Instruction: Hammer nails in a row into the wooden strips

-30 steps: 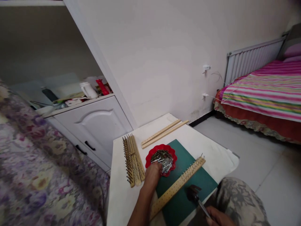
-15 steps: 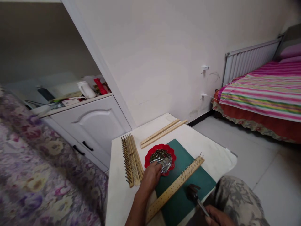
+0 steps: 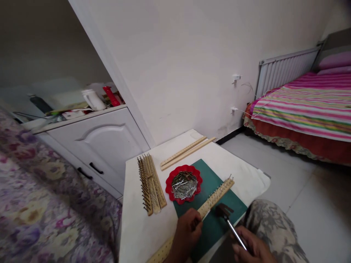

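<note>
My left hand [image 3: 189, 231] is closed in a pinch on the wooden strip [image 3: 216, 195] that lies slantwise across the green mat [image 3: 212, 179]; what its fingertips hold is too small to see. The strip's far half carries a row of upright nails. My right hand [image 3: 251, 248] grips the metal handle of a hammer [image 3: 225, 213], whose dark head hovers just over the mat beside the strip. A red scalloped dish [image 3: 183, 184] full of loose nails sits on the mat's far left corner.
Three nailed strips [image 3: 149, 184] lie side by side on the white table [image 3: 137, 230] to the left, two bare strips [image 3: 186, 152] at the back. A white cabinet [image 3: 95, 138] stands behind, a striped bed [image 3: 301, 109] to the right, floral fabric [image 3: 41, 204] at left. My knee [image 3: 271, 226] is at the table's corner.
My left hand has drawn back from the red dish of nails and come down onto the wooden strip. The hammer has shifted slightly closer to the strip.
</note>
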Tool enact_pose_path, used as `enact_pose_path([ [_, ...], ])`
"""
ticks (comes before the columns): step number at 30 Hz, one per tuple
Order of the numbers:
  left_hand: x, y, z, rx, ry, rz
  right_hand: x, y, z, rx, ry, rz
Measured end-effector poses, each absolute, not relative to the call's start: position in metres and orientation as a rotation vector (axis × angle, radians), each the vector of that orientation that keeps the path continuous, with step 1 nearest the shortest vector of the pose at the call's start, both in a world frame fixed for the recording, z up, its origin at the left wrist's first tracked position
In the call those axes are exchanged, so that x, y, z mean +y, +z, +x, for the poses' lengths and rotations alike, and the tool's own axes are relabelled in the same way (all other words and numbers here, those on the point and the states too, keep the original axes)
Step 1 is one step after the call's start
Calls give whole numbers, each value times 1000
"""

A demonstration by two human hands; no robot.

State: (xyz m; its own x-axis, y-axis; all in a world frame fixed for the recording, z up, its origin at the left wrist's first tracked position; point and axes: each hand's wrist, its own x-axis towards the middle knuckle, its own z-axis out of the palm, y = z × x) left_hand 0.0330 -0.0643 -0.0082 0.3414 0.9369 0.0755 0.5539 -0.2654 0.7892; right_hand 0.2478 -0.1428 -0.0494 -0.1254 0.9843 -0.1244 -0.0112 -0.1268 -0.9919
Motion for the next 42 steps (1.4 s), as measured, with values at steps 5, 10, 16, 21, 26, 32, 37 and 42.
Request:
enact_pose_path([
  [5,-90,-26,61,1169,724,1769,-135,-33,250,-1186,1220,-1283],
  [10,-96,-26,70,1041,691,1758,-133,-39,247,-1046,1223,-1338],
  [16,-98,-28,71,978,681,1730,-135,-42,245,-944,1317,-1317],
  [21,-99,-38,76,983,757,1360,-134,-39,250,-946,1332,-1278],
  [26,-100,-53,90,878,935,1019,-136,-40,246,-951,1343,-1306],
  [32,-103,-58,99,846,1051,821,-137,-43,238,-945,1335,-1318],
  [37,-107,-58,104,824,1012,845,-136,-47,235,-940,1327,-1204],
  [42,-95,-52,94,912,1012,948,-137,-48,239,-972,1338,-1244],
])
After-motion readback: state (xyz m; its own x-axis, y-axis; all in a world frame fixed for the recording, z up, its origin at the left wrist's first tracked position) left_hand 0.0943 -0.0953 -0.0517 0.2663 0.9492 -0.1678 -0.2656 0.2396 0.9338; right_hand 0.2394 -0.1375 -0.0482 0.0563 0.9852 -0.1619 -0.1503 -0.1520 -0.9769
